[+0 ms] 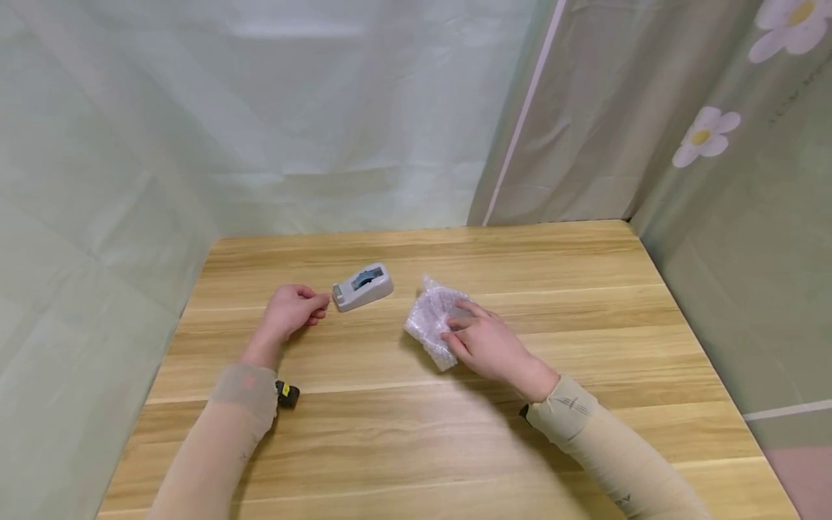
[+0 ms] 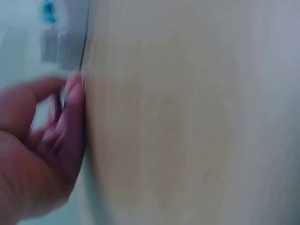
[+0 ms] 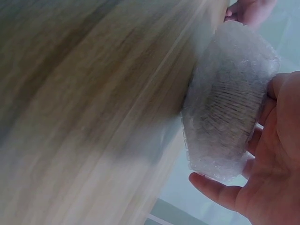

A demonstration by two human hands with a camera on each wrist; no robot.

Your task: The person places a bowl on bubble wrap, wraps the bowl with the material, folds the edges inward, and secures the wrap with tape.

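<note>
My left hand (image 1: 290,309) is at the front end of a grey tape dispenser (image 1: 369,287), near the middle of the table. Thumb and index fingertip meet right at its cutter (image 1: 337,293) and pinch the tape's end, which hardly shows. In the left wrist view part of the dispenser (image 2: 70,42) is blurred beyond the fingertips. To the right, a bubble-wrapped bundle (image 1: 432,325) lies on the table, its contents hidden in the layers. My right hand (image 1: 494,347) holds it from above; in the right wrist view the fingers curl along one side of the bundle (image 3: 225,98).
The wood-grain table (image 1: 364,448) has rounded back corners. Pale curtains (image 1: 364,123) hang behind it and at both sides, with flower prints at the right. A small black device (image 1: 287,394) is strapped at the left wrist.
</note>
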